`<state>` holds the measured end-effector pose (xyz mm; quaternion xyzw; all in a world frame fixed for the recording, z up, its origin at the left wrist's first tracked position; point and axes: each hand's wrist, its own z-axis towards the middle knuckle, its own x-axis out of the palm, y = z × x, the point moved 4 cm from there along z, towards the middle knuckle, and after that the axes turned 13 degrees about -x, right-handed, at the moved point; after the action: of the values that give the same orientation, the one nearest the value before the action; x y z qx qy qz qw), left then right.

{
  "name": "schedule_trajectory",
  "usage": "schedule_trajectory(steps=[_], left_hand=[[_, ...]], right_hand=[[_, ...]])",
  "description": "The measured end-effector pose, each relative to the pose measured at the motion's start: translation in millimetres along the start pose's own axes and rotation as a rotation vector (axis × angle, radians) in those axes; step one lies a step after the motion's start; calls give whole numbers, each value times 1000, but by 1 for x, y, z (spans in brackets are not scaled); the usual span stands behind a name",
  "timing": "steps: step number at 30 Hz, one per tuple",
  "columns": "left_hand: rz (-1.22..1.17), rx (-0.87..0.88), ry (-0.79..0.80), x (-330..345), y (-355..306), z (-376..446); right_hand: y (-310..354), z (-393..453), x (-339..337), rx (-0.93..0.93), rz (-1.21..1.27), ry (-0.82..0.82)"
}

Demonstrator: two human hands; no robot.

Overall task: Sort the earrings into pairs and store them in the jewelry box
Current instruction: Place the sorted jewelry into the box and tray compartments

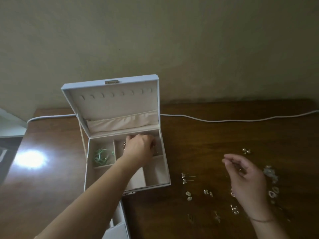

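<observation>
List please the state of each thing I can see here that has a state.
jewelry box: lid open, upright.
green ribbon: lying in the back left compartment.
left hand: reaching into the back right compartment.
right hand: above the table, fingers loosely curled.
earrings: loose on the table, mostly in pairs.
white cable: lying behind the box.

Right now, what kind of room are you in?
Probably a bedroom or some other room at home: a wooden table against a plain wall, an open jewelry box, and earrings spread out beside it.
</observation>
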<state>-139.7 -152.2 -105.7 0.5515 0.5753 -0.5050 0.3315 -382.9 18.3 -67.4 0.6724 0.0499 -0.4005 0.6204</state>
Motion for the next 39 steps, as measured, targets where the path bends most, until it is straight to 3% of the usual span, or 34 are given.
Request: schedule_trajectory(steps=[3,10,13,20,24,28,33,39], left_hand=[[-66,15,-153,5,7,-4],[-483,-12,-341,-6,31,-26],[-565,35,-408,-11,12,-61],[-523,418,-214,20,-96,-118],[-410,398,-25,54,-154,-119],[-238,339,108,72,-205,-104],[-86,318,269,88,-231,-77],[3,342,269,94,-235,-65]], right_hand=[[-2,-2,-4,6,8,-5],[-26,-9,-35,100,38,-80],[-37,-16,-54,157,18,-111],[-73,-21,-85,278,-110,-22],[-88,-18,-94,252,-256,148],[-86,-11,-85,67,-489,289],[-82,5,-59,-93,-604,402],[-97,17,-45,-85,-609,422]])
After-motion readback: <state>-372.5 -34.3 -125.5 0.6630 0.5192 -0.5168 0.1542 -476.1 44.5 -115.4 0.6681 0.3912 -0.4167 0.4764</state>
